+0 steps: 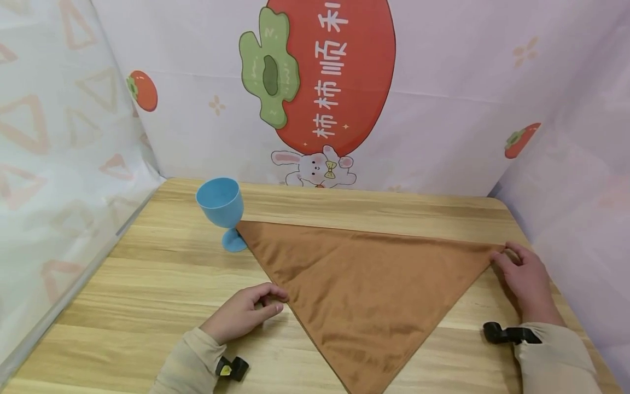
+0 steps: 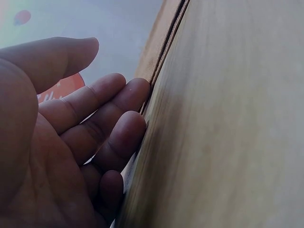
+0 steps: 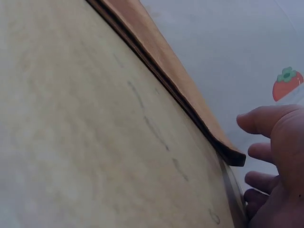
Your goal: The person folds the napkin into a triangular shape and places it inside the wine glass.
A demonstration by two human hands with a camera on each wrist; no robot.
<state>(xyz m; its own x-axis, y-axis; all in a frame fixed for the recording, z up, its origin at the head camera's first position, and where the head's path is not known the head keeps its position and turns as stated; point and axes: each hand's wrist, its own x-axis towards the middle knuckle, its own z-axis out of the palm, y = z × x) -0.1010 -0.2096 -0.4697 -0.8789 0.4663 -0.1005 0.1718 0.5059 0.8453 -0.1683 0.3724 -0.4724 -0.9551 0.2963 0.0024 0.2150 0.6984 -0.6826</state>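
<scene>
- One white fabric sheet printed with pale triangle outlines [image 1: 54,219] hung along the left side of a pale wood-grain table [image 1: 123,290].
- Next came a light-blue, smooth-walled goblet with a round foot [image 1: 221,208], upright near the table's far left corner.
- The person's left hand [image 1: 246,313], below a beige sleeve [image 1: 184,364] with a black device strapped at the wrist [image 1: 232,368], lay palm inward with its fingers loosely bent and close together, thumb held apart; nothing was pinched, and the fingertips were at the left edge of a brown, triangular fabric cloth [image 1: 364,284].
- That cloth lay across the middle of the table, long side away from the person and a point towards them (its edge looked layered in both wrist views). Its left corner sat just beside the goblet's stem; whether they touched, I could not tell.
- Behind it hung a white backdrop [image 1: 443,148] with a large red persimmon [image 1: 344,71] and a white rabbit [image 1: 315,167].
- Farthest right, the person's right hand [image 1: 529,279] was at the cloth's right corner, thumb spread from its bent fingers, the corner just by the fingertips and not pinched.
</scene>
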